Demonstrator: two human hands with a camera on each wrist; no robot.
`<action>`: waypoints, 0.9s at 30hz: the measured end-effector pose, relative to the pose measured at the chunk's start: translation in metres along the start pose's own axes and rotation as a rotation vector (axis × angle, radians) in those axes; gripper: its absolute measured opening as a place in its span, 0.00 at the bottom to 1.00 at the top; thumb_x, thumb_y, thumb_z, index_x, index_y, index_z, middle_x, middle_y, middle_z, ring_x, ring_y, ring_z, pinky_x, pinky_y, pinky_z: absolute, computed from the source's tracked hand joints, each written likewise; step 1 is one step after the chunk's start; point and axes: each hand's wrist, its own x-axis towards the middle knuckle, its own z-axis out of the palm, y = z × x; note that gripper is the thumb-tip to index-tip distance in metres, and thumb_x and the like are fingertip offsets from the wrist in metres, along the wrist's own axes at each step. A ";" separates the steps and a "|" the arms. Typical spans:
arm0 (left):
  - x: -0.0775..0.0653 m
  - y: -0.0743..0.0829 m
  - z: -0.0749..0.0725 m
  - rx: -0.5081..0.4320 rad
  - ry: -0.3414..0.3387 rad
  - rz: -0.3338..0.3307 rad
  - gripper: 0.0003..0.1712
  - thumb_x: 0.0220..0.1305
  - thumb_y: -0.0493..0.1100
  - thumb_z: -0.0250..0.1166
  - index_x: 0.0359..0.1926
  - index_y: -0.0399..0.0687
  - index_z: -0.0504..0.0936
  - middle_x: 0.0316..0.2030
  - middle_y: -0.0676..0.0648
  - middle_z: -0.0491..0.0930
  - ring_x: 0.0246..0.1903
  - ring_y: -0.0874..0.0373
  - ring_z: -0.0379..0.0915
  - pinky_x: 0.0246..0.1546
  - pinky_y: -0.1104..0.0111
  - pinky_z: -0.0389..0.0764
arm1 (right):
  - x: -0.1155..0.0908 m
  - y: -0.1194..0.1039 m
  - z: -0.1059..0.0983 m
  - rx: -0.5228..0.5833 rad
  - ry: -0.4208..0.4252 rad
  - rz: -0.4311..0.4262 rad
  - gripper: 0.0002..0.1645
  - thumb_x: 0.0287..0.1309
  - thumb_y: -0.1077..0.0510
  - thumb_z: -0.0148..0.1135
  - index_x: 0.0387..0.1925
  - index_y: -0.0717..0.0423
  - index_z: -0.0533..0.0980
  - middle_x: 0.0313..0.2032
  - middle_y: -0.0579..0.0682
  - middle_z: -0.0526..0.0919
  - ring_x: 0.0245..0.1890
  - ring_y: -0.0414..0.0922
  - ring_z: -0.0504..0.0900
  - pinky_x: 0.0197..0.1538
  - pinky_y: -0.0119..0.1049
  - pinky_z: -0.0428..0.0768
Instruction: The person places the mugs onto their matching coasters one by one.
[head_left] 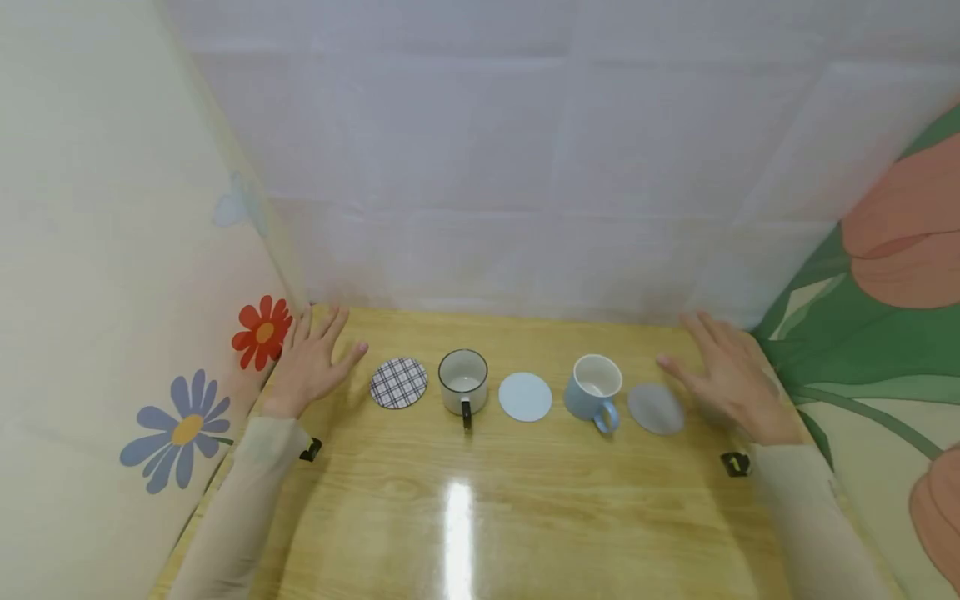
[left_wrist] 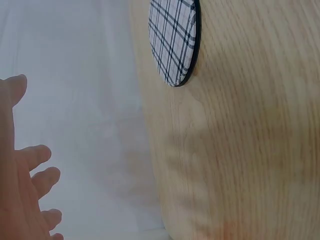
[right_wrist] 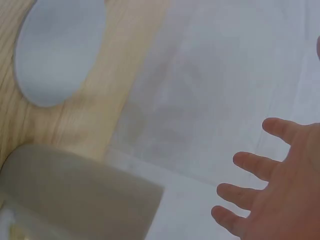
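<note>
Both hands spread flat, empty, flanking the row of mugs and coasters.
The right hand [head_left: 731, 379] hovers at three o'clock of the grey coaster [head_left: 656, 408] (blurred, perhaps moving); a careless sweep could clip the blue mug [head_left: 594, 390]. The left hand [head_left: 311, 360] sits beside the plaid coaster [head_left: 398, 383].

The left hand [head_left: 311, 362] lies flat near the worktop's [head_left: 465, 517] far left corner, fingers straight and spread, its grip empty. The right hand [head_left: 731, 379] is flat near the far right corner, fingers straight, holding nothing. Both sleeved forearms run along the side edges.
</note>
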 end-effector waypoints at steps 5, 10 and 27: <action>-0.004 0.000 0.000 -0.008 0.030 0.015 0.51 0.76 0.74 0.50 0.85 0.47 0.56 0.85 0.39 0.51 0.84 0.30 0.29 0.84 0.37 0.31 | 0.000 -0.014 0.004 0.053 0.042 -0.040 0.53 0.74 0.35 0.60 0.86 0.51 0.50 0.83 0.70 0.51 0.80 0.75 0.51 0.75 0.80 0.48; -0.006 0.002 0.003 -0.023 0.057 0.032 0.51 0.76 0.73 0.52 0.84 0.46 0.58 0.84 0.37 0.56 0.84 0.29 0.34 0.83 0.35 0.37 | 0.000 -0.025 0.008 0.066 0.076 -0.078 0.51 0.72 0.36 0.63 0.84 0.53 0.56 0.81 0.69 0.58 0.78 0.74 0.56 0.74 0.80 0.53; -0.015 0.008 0.021 -0.117 0.101 0.070 0.46 0.76 0.67 0.58 0.83 0.47 0.62 0.83 0.38 0.59 0.84 0.31 0.41 0.81 0.33 0.45 | -0.004 -0.058 0.021 0.066 0.093 -0.146 0.51 0.69 0.38 0.67 0.82 0.55 0.59 0.79 0.66 0.63 0.76 0.71 0.62 0.72 0.78 0.61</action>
